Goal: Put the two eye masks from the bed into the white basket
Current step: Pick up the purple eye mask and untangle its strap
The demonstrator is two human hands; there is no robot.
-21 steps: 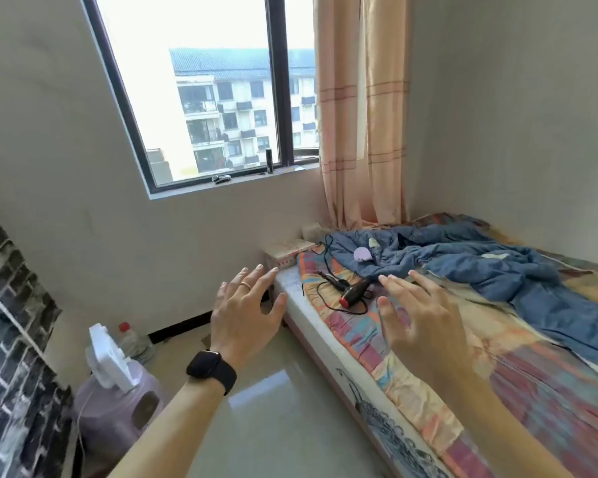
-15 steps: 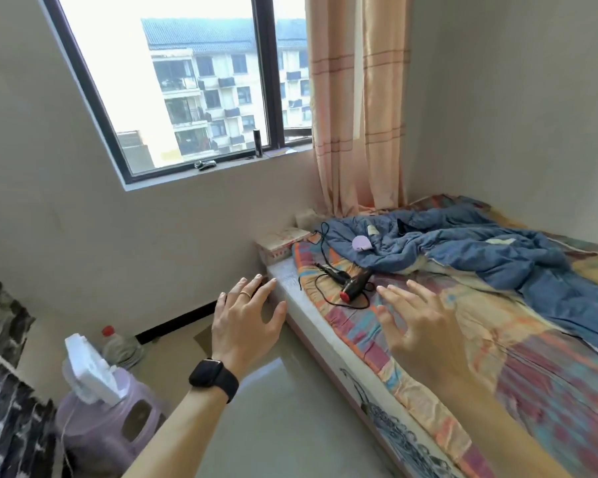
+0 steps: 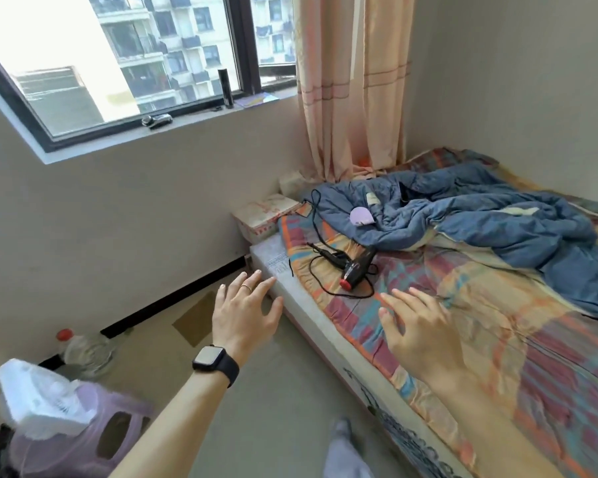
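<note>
Small bedroom, plain off-white walls (image 3: 125,215). Dark-framed window (image 3: 242,43), daylight, apartment blocks outside; peach curtain (image 3: 352,84) at its right. Pale glossy floor (image 3: 276,408) with black skirting (image 3: 173,298). Low bed (image 3: 325,326) along the right wall, multicoloured patchwork sheet (image 3: 497,322), rumpled blue duvet (image 3: 480,219).

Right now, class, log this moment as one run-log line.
left hand: open, empty | right hand: open, empty, over bed | lilac eye mask: on blue quilt | basket: unseen
</note>
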